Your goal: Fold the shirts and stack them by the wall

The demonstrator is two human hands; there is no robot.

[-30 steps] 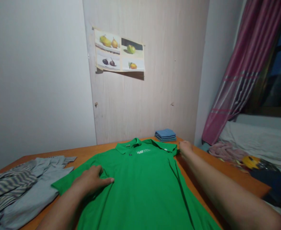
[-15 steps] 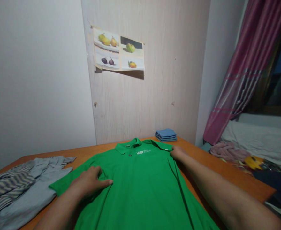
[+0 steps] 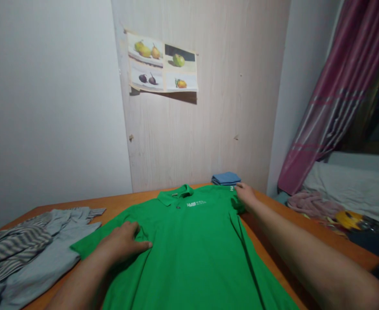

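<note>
A green polo shirt (image 3: 189,249) lies spread front side up, its collar toward the wall and white print on the chest. My left hand (image 3: 126,241) rests on the shirt near the armpit on the left side, thumb stretched apart from the bent fingers, with small creases around it. At the far right, my right hand (image 3: 245,196) is closed on the end of the other sleeve, which is raised a little and bunched under the fingers. A long fold runs down the shirt's right side.
The shirt lies on an orange-brown table (image 3: 118,206). A folded blue cloth stack (image 3: 225,178) stands at its back edge. Grey and striped clothes (image 3: 44,245) lie to the left. Beyond the right edge are a pink cloth (image 3: 312,203) and a yellow item (image 3: 347,219).
My right hand has lifted the sleeve end slightly up and back, so more of its white print shows and the cloth bunches. The left hand stays in place. The view has shifted slightly.
</note>
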